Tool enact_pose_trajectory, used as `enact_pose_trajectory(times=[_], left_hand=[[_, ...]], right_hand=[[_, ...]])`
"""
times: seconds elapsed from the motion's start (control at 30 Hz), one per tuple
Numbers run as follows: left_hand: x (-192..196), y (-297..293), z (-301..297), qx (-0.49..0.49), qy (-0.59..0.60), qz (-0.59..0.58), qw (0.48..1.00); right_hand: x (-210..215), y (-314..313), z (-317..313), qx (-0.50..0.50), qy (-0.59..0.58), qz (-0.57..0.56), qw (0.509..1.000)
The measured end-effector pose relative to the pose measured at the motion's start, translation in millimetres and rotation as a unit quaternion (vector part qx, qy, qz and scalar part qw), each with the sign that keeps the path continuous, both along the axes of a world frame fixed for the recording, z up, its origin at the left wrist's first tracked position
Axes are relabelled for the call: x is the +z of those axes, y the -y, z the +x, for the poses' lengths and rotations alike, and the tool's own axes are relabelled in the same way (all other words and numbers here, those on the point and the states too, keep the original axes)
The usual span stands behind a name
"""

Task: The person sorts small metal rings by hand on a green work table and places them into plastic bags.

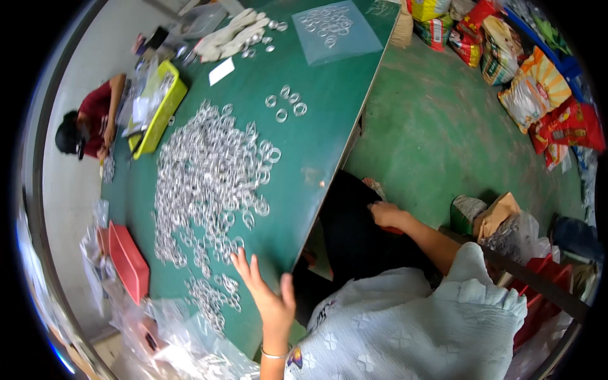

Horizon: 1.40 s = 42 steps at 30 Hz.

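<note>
My left hand [272, 301], with a bangle at the wrist, is open, its fingers spread over the near edge of the green table [304, 149]. Nothing is held in it. Its fingertips are beside the lower edge of a large heap of shiny metal rings [206, 171]. A smaller group of rings [212, 297] lies to the left of this hand. Out past the table edge, my right hand [384, 215] rests by my dark-trousered leg. Its fingers look curled in, and whatever they may hold is hidden.
Several loose rings [282, 115] lie beyond the heap, near a blue sheet [335, 38] bearing more rings. White gloves [231, 38], a yellow basket [155, 120], a red tray [128, 263] and clear plastic bags [190, 335] line the table. A co-worker [95, 120] sits across. Filled sacks [535, 88] stand at right.
</note>
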<state>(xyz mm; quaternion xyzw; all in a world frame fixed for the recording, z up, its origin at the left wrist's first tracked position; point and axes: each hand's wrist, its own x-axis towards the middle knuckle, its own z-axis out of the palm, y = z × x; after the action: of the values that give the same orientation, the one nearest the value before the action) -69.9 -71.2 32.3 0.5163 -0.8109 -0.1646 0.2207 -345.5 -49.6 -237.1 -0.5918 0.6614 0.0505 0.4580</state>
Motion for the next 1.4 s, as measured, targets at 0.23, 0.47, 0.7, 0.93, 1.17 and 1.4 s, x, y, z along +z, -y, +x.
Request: enact_pose_trajectory(times=[0.23, 0.47, 0.7, 0.93, 1.17, 1.4], left_hand=[[-49.4, 31.5, 7.8, -0.202, 0.091, 0.073, 0.972], [-47.3, 42.5, 8.2, -0.187, 0.054, 0.111, 0.975], [-42.6, 52.2, -1.0, -0.195, -0.001, 0.141, 0.971], [-55.0, 50.3, 0.6, -0.215, 0.031, 0.108, 0.970], [-48.0, 44.2, 6.2, -0.215, 0.148, 0.105, 0.960], [-46.1, 45.5, 2.1, -0.218, 0.140, 0.112, 0.959]], right_hand=[[-79.4, 13.3, 6.1, 0.239, 0.060, 0.292, 0.924], [-153.8, -90.1, 23.1, 0.181, 0.129, 0.372, 0.901], [-188.7, -230.0, 41.5, 0.163, 0.166, 0.419, 0.878], [-154.6, -296.7, 35.2, -0.069, 0.161, 0.436, 0.883], [-60.7, -222.7, -13.2, -0.244, 0.058, 0.390, 0.886], [-70.5, -236.7, -2.4, -0.328, 0.047, 0.432, 0.839]])
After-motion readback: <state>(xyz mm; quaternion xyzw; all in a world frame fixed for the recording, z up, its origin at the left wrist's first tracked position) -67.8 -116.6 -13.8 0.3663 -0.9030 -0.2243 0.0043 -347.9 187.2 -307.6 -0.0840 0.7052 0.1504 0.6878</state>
